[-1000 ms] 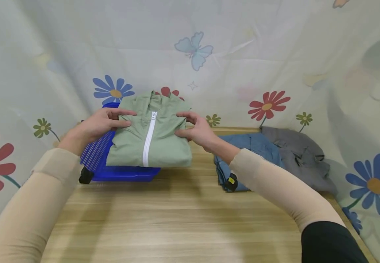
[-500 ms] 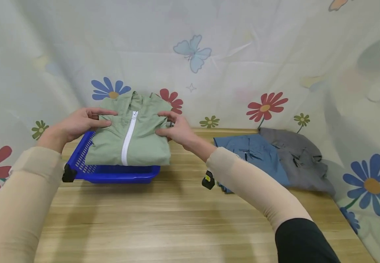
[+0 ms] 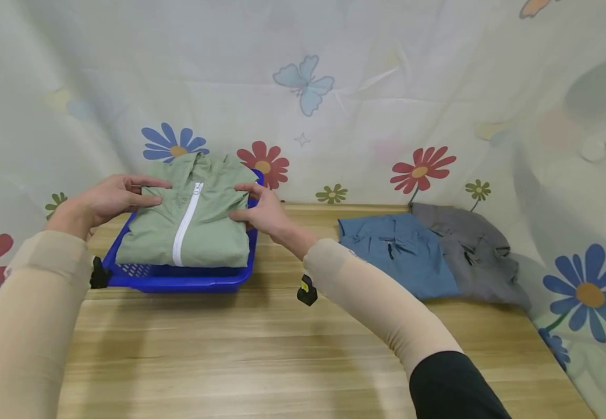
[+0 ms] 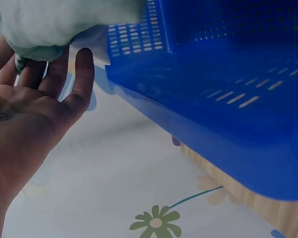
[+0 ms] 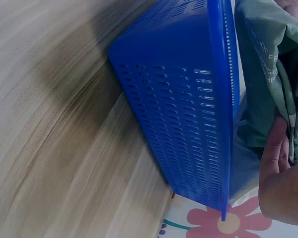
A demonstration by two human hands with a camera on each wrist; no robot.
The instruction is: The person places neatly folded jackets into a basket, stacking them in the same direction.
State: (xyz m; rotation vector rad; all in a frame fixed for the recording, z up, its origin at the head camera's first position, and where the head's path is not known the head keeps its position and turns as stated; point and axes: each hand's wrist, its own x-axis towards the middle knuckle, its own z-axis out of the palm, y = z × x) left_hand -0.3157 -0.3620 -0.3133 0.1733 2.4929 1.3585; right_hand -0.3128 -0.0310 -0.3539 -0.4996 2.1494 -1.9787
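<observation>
A folded light green jacket (image 3: 213,227) with a white zipper is held level over a blue plastic basket (image 3: 187,284). My left hand (image 3: 106,201) grips its left side, thumb on top and the other fingers underneath, as the left wrist view shows. On the opposite side my right hand (image 3: 266,212) pinches the jacket's edge between thumb and fingers. In the right wrist view the layered edge of the green jacket (image 5: 268,64), with printed lettering, hangs just beyond the rim of the basket (image 5: 184,114). The jacket hides most of the basket's inside in the head view.
To the right on the wooden table (image 3: 292,361) lie a folded blue garment (image 3: 402,256) and a grey garment (image 3: 481,250), partly overlapping. A floral curtain (image 3: 365,116) stands behind and along both sides. Black wrist cameras stick out below both forearms.
Both hands have carried the green jacket left and slightly down, so it lies more squarely over the basket. The blue garment has come into fuller view as the right arm moved left.
</observation>
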